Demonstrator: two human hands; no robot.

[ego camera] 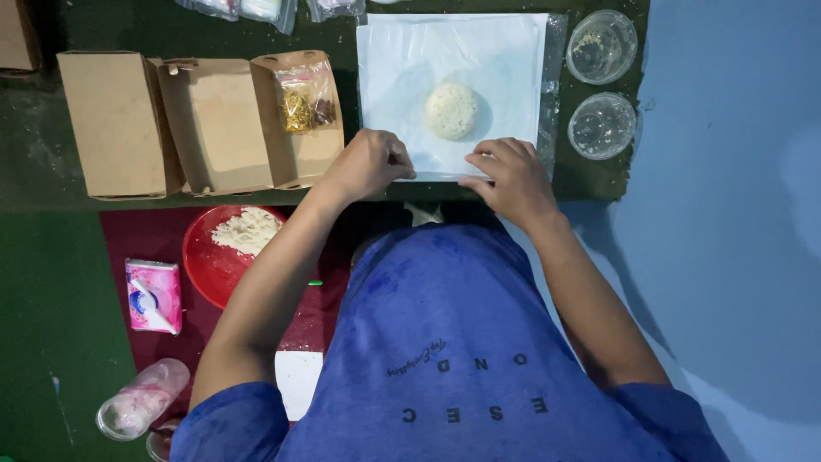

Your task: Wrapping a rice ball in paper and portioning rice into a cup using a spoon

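Observation:
A round mound of white rice sits in the middle of a white paper sheet laid on the dark green surface. My left hand pinches the sheet's near edge at the left. My right hand grips the same edge further right. Both hands are just in front of the rice, not touching it.
Open brown cardboard boxes lie to the left, one holding a small plastic bag of condiments. Two clear plastic cups stand at the right. A red plate of rice, a pink packet and a clear bottle lie near left.

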